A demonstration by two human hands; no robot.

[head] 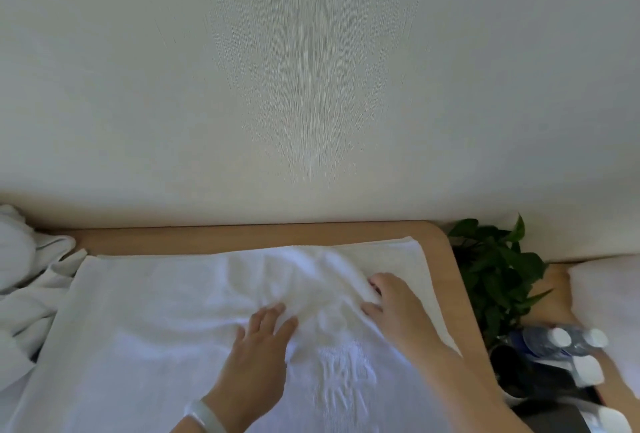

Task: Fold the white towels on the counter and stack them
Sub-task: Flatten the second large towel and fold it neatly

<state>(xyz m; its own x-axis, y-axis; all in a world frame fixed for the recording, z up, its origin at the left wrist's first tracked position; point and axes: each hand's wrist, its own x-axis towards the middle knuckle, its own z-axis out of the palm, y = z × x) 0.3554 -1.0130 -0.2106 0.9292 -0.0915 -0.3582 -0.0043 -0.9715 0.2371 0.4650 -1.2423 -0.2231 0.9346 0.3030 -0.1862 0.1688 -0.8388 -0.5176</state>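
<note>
A white towel point(156, 328) lies spread on the table point(242, 235). The left hand point(259, 346) presses it, fingers straight. The right hand point(394, 308) pinches a fold of it with curled fingers.

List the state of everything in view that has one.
spread towel: laid out on the counter, wrinkled in the middle
towel heap: crumpled, unfolded
left hand: flat, pressing the spread towel
right hand: fingers curled, gripping a fold of it
water bottles: capped
</note>
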